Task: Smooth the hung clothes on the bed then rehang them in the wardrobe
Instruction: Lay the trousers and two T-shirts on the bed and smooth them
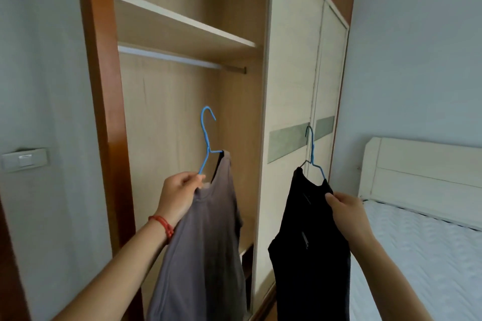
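The left hand (180, 190), a red cord (163, 225) around its wrist, is closed on the shoulder of a blue wire hanger (207, 138) carrying a grey top (206, 242), held up in front of the open wardrobe (182, 34) below its bare rail (169, 56). To the right, the right hand (344, 207) pinches the shoulder of a black garment (307, 242) on a second blue hanger (311, 154), in front of the closed sliding door (292, 60). The bed (417, 255), with its pale headboard (422, 164), lies at the far right, both garments well apart from it
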`<state>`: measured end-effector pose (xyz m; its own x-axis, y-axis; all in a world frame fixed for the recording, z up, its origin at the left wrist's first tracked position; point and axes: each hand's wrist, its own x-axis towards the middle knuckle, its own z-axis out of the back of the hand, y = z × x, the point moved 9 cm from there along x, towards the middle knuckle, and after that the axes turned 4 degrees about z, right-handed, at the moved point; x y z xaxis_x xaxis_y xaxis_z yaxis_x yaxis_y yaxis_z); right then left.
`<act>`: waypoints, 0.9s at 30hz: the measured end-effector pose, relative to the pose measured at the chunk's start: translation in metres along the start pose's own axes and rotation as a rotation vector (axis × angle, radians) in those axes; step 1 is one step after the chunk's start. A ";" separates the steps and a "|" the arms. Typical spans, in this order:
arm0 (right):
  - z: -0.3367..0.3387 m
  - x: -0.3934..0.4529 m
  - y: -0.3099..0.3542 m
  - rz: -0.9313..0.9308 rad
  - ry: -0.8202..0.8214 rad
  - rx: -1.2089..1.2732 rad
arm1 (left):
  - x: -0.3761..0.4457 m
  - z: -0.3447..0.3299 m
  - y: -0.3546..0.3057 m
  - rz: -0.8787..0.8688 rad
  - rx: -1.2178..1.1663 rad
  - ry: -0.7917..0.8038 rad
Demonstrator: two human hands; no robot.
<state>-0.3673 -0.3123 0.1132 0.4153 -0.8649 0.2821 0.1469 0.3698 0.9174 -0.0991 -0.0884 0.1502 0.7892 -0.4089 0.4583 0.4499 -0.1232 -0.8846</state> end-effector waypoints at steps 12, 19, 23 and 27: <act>-0.073 0.080 0.017 0.066 -0.056 0.003 | 0.117 -0.022 0.050 0.000 -0.151 0.012; -0.101 0.136 0.021 0.061 0.049 0.088 | 0.185 -0.050 0.078 0.062 -0.157 -0.036; -0.115 0.168 0.025 0.061 0.082 0.098 | 0.223 -0.065 0.088 0.095 -0.165 -0.060; -0.131 0.198 0.023 0.057 0.111 0.137 | 0.262 -0.077 0.098 0.103 -0.173 -0.099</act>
<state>-0.1641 -0.4311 0.1532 0.5171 -0.7983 0.3087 0.0001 0.3608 0.9327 0.1195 -0.2770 0.1773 0.8682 -0.3372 0.3640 0.2936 -0.2422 -0.9247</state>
